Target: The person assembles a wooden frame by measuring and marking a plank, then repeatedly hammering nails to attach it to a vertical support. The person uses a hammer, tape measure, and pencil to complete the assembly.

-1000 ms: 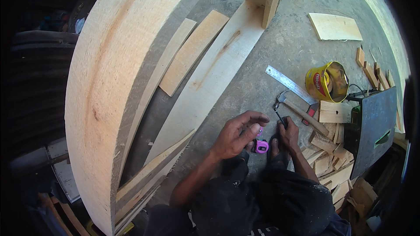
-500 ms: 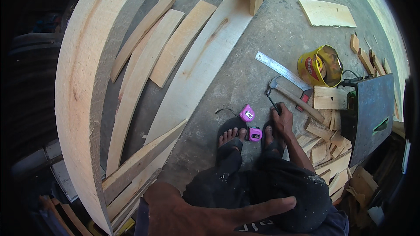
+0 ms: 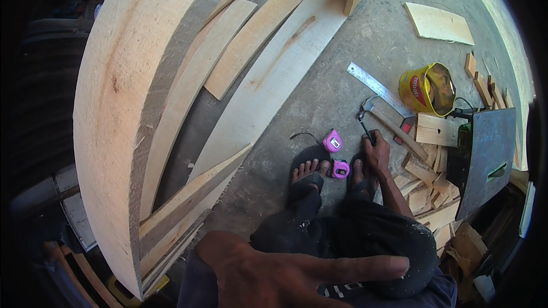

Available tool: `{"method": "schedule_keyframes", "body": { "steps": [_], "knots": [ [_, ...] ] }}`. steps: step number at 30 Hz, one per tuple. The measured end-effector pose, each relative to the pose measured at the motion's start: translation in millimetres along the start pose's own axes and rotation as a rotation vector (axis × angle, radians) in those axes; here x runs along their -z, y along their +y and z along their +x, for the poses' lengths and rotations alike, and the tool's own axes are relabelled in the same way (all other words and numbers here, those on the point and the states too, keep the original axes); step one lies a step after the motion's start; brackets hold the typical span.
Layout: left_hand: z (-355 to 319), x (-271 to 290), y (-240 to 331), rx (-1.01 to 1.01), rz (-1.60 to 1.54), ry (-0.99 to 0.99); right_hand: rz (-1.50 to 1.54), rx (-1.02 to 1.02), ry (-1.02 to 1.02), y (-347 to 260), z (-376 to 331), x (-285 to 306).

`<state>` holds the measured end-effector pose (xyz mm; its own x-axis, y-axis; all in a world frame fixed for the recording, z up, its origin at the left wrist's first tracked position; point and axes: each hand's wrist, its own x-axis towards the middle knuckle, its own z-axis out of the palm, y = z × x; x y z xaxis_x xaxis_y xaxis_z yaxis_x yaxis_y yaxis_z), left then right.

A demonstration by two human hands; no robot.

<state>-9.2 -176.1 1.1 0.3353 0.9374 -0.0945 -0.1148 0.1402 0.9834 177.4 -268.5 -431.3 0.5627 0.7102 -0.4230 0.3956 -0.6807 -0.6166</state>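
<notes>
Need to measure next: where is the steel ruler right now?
In the head view the steel ruler lies on the concrete floor to the person's right, between the hammer and the yellow can.

Left hand [image 3: 285,271] spread open, close; right hand [image 3: 378,149] reaching down, closed.

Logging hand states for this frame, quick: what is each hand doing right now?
Left hand: open, fingers extended, holding nothing, close to the camera.
Right hand: closed on a thin dark tool, down by the hammer.
</notes>
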Motion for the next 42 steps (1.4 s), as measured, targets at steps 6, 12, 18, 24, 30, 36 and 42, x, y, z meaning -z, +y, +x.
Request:
{"method": "schedule_keyframes", "body": {
  "steps": [6, 12, 18, 24, 30, 36, 42],
  "knots": [
    [-7.9, -22.0, 24.2, 0.141, 0.498, 0.258, 0.019, 0.037, 0.029, 3.8, 1.5, -2.2],
    [4.1, 97.4, -106.5, 0.823, 0.081, -0.296, 0.003, -0.026, 0.019, 6.8, 1.6, -3.8],
    [33.8, 102.7, -65.7, -0.239, 0.118, -0.857, 0.081, -0.023, 0.006, 1.2, -19.4, 10.1],
    [74.7, 34.0, -58.0, -0.263, 0.780, -1.218, 0.219, -0.132, 0.117, 10.6, -112.2, 63.5],
    [88.6, 1.6, -74.3, -0.193, 0.909, -1.163, 0.391, -0.530, 0.606, 48.7, -211.1, 79.8],
    [102.7, -54.5, -118.9, -0.252, 0.852, -1.321, 1.282, -0.539, 1.017, 83.8, -237.8, 141.1],
    [144.1, -183.8, -197.7, -0.256, 0.864, -1.447, 1.580, -0.234, 1.010, 86.9, -197.3, 192.1]
  ]
}}
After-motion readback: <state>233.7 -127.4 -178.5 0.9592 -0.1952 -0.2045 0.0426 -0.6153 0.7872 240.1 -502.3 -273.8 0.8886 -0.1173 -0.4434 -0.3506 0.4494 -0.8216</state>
